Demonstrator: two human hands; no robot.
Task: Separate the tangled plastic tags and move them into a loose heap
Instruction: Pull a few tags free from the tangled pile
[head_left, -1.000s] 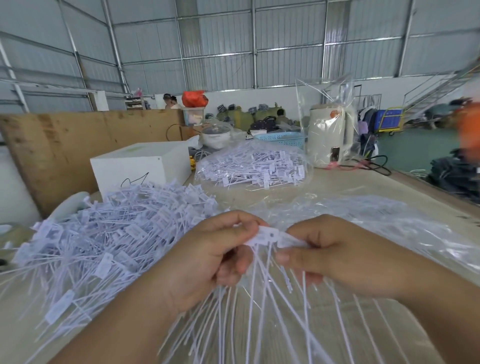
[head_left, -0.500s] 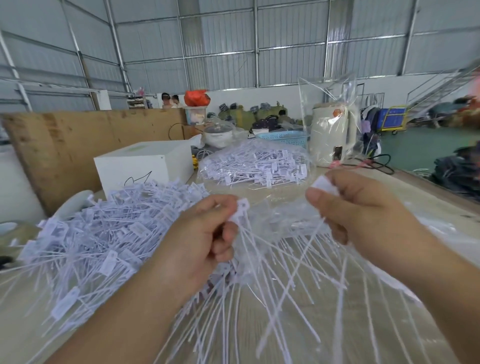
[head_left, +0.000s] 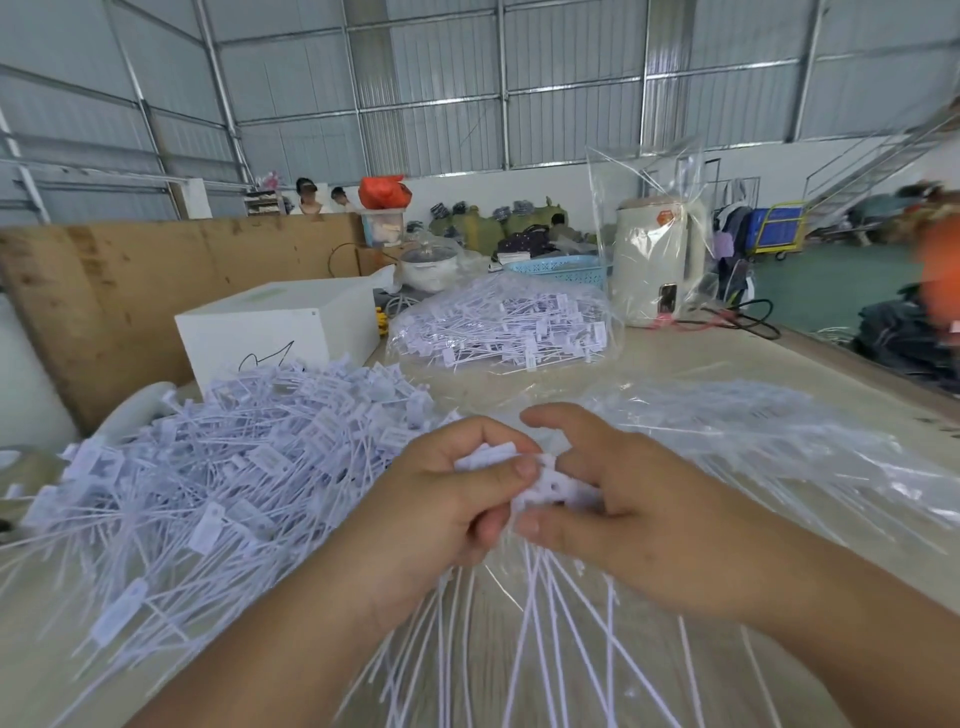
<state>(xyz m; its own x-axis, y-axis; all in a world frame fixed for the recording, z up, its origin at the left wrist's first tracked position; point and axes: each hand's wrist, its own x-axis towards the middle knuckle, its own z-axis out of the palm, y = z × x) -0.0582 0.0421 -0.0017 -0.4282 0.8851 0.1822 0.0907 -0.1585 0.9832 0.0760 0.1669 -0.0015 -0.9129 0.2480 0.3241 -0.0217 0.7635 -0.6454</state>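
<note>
My left hand (head_left: 441, 499) grips a bunch of white plastic tags (head_left: 540, 483) by their flat heads, just above the table. Their thin tails (head_left: 535, 634) fan downward toward me. My right hand (head_left: 623, 509) meets it from the right, thumb and fingers pinching the tag heads at the top of the bunch. A large loose heap of white tags (head_left: 223, 467) lies on the table to the left of my hands.
A clear bag full of tags (head_left: 498, 327) sits farther back, with an empty plastic bag (head_left: 769, 447) spread at the right. A white box (head_left: 280, 327), a wooden board (head_left: 130, 291), a blue basket (head_left: 558, 267) and a bagged kettle (head_left: 657, 260) stand behind.
Half a second ago my right hand was raised to the right, pulling one tag clear. It has come back down and left onto the bunch held by my left hand.
</note>
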